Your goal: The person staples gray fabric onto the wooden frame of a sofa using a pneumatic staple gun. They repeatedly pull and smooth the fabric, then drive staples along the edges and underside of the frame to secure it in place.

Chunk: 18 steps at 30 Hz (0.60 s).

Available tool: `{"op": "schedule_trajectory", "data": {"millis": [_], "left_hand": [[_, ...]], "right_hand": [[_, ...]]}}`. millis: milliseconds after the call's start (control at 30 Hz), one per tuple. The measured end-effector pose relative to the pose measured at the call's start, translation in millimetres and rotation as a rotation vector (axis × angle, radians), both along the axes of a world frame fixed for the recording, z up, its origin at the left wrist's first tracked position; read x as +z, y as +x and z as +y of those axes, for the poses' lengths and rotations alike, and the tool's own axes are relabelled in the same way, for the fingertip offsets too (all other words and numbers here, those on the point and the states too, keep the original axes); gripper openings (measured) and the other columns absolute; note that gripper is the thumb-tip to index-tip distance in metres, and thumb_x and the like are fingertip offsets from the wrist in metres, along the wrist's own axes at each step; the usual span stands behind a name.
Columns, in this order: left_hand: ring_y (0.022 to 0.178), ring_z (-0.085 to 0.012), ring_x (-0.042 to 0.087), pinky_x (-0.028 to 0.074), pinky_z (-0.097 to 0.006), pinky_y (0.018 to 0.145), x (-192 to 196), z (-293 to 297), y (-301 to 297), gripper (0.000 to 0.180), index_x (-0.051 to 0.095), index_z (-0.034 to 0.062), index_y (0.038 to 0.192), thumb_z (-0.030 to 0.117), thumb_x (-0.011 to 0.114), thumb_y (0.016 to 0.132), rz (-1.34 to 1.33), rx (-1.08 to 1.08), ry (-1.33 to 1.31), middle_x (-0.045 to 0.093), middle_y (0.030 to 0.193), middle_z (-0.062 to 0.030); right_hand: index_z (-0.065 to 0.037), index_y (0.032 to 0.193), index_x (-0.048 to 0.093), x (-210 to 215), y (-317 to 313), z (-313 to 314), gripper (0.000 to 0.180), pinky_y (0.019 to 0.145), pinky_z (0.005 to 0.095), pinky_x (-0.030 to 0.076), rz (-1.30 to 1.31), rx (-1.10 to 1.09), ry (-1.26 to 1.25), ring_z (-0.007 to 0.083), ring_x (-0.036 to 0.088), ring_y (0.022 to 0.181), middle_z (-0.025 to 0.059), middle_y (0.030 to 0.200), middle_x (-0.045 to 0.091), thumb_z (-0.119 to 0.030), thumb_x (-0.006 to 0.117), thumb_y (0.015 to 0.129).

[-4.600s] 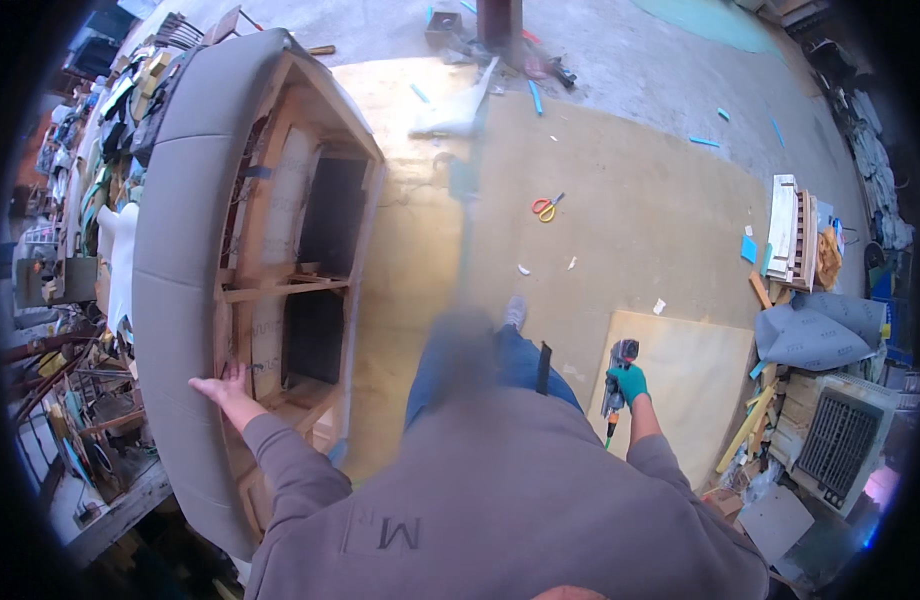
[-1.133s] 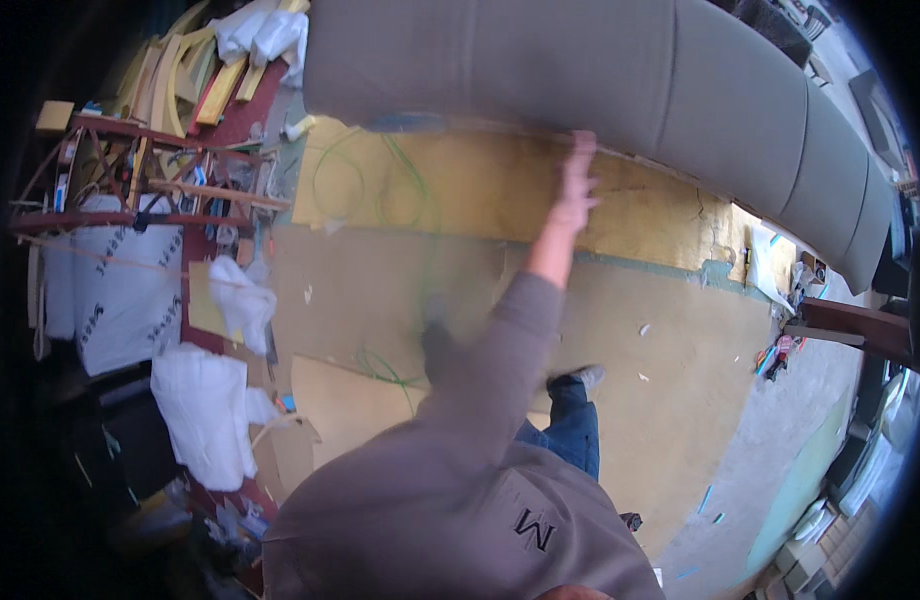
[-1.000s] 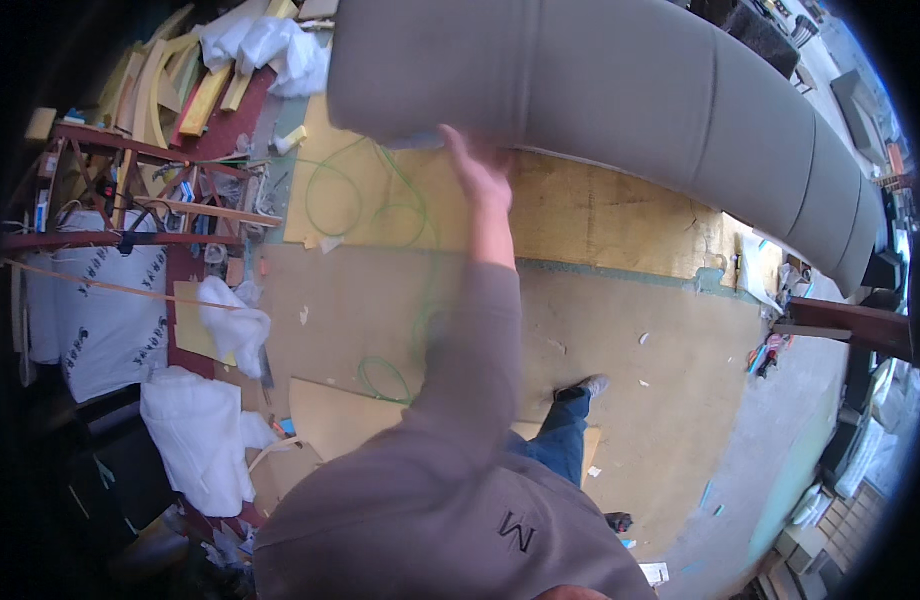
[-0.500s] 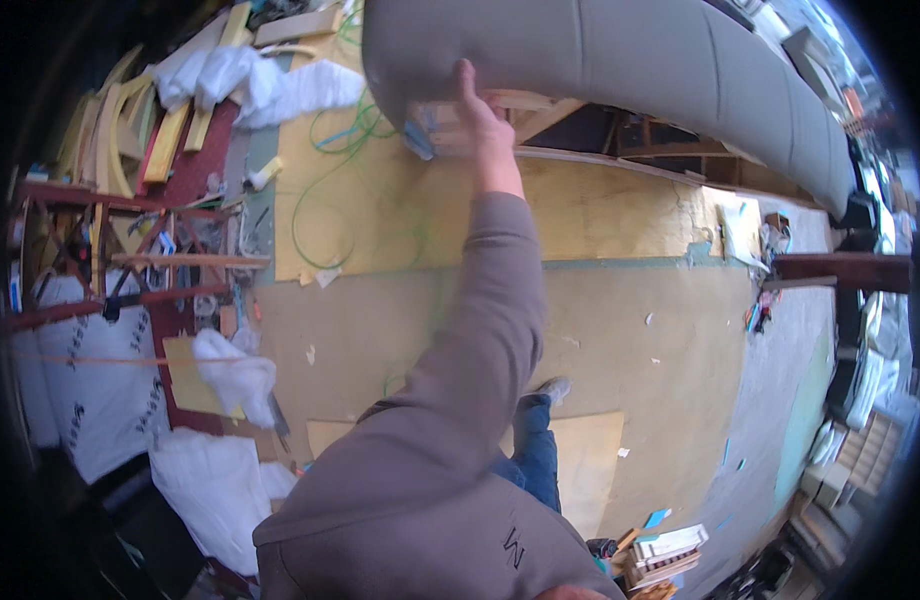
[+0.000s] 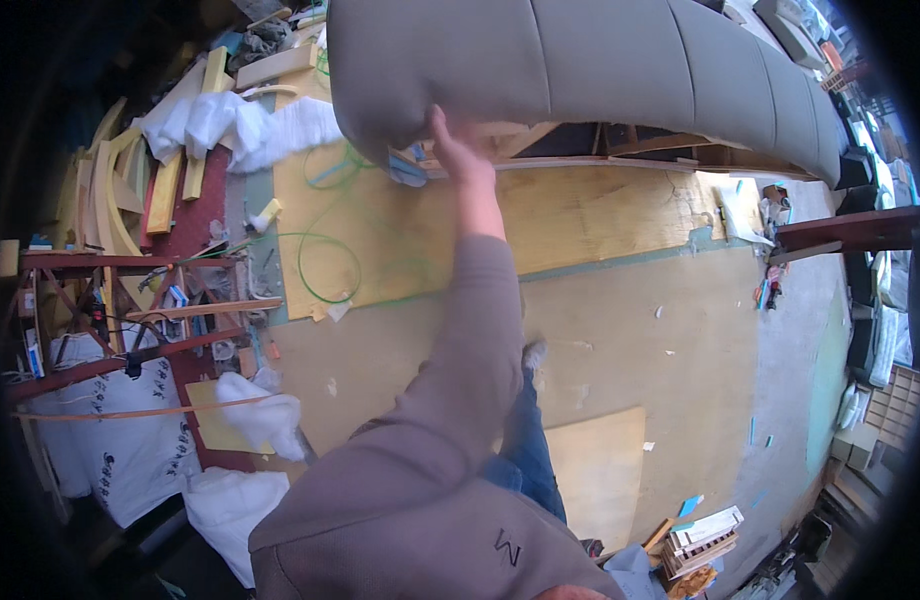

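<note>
A long, curved grey upholstered sofa piece (image 5: 620, 70) with stitched channels spans the top of the view. Its bare wooden frame (image 5: 670, 148) shows along the lower side. My left hand (image 5: 462, 160) reaches up to the near edge of the cover, towards its left end. The thumb presses on the grey cover, and the fingers curl in under the edge, blurred and partly hidden. My right hand is out of sight.
Yellow board (image 5: 570, 220) lies on the floor beneath the sofa piece, with a looped green hose (image 5: 330, 298) on it. Foam and wood strips (image 5: 165, 195) and white wadding (image 5: 260, 130) lie at left. A dark red beam (image 5: 850, 228) juts in from the right. Wood offcuts (image 5: 705, 540) sit lower right.
The sofa piece and my left hand appear lower and farther left in view, and the whole scene has turned slightly. The hand stays at the cover's edge.
</note>
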<state>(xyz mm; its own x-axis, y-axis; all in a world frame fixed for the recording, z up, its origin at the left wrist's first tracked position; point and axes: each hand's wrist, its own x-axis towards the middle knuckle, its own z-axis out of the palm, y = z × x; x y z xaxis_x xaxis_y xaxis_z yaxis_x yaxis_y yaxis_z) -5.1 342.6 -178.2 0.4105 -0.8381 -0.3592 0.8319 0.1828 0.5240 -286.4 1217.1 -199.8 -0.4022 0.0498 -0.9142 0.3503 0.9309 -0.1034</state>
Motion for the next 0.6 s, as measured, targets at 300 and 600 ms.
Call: {"op": "schedule_trajectory", "data": {"millis": [300, 600], "left_hand": [[0.113, -0.0139, 0.062, 0.048, -0.039, 0.102, -40, 95, 15, 0.062, 0.057, 0.0169, 0.139, 0.063, 0.071, 0.100, -0.006, -0.146, -0.021, 0.065, 0.123, 0.0038], [0.092, -0.0187, 0.073, 0.057, -0.038, 0.085, 10, 183, 83, 0.037, 0.072, 0.0100, 0.112, 0.047, 0.073, 0.104, -0.643, -1.106, 0.271, 0.076, 0.103, -0.0041]], "right_hand": [[-0.002, 0.104, 0.080, -64, -20, -92, 0.022, 0.063, 0.0369, 0.060, -0.036, 0.019, -0.059, 0.0205, 0.073, 0.068, 0.0073, 0.084, 0.077, -0.020, 0.078, 0.092], [-0.005, 0.106, 0.074, -103, -24, -170, 0.018, 0.065, 0.0378, 0.063, 0.219, 0.468, -0.287, 0.0230, 0.076, 0.071, 0.0095, 0.085, 0.076, -0.015, 0.069, 0.093]]}}
